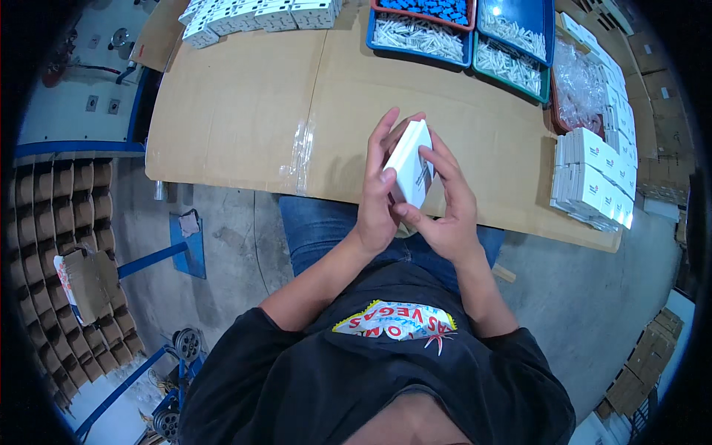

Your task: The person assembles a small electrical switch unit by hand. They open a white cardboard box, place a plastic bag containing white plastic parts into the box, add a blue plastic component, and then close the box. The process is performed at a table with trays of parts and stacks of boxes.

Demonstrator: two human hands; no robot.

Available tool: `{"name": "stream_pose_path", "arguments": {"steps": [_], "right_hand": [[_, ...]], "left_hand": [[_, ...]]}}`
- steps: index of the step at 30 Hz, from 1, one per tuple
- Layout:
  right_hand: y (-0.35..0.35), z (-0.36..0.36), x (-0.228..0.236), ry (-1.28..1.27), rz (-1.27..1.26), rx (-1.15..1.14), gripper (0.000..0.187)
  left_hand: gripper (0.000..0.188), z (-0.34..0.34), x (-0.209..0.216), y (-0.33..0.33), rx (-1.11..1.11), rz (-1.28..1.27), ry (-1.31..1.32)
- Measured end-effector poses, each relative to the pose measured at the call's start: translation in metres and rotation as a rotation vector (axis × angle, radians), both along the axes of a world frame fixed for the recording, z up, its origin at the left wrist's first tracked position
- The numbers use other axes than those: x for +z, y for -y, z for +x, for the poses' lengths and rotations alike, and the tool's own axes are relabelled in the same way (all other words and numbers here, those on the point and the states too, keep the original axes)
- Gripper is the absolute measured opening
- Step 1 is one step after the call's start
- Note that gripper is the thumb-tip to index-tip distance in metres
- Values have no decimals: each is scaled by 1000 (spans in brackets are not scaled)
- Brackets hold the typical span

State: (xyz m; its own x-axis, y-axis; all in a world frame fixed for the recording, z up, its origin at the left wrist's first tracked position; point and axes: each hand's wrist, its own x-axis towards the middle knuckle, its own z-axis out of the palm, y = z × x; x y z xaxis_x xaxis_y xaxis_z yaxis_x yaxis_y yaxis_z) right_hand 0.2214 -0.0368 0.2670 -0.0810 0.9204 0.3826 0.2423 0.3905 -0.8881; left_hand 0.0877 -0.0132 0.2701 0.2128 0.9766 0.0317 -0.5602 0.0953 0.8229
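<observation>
Between my two hands, just over the table's near edge, is a small white box (412, 165), tilted upright with dark print on its right face. My left hand (379, 194) wraps its left side, thumb along the edge and fingers behind. From the right, my right hand (454, 204) grips it with fingertips on the printed face and the thumb near the bottom. Whether the box's flaps are closed cannot be made out. The cardboard-covered table (245, 126) lies beneath and beyond my hands.
At the far side stand trays: a blue tray (419, 55) and a green tray (512, 85) of white pieces, and a red tray (437, 11) of blue pieces. White boxes (259, 16) fill the far left; stacked white boxes (593, 178) and clear plastic bags (577, 85) line the right.
</observation>
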Motion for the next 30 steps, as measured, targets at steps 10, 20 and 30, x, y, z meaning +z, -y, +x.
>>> {"name": "stream_pose_path", "arguments": {"steps": [10, 20, 30], "right_hand": [[-8, 14, -7, 148, 184, -11, 79], [-16, 32, 4, -68, 72, 18, 60], [-21, 31, 16, 238, 141, 107, 66]], "left_hand": [[66, -6, 11, 4, -232, -361, -11], [61, -18, 5, -4, -301, -555, 576], [60, -16, 8, -8, -262, -534, 524]]}}
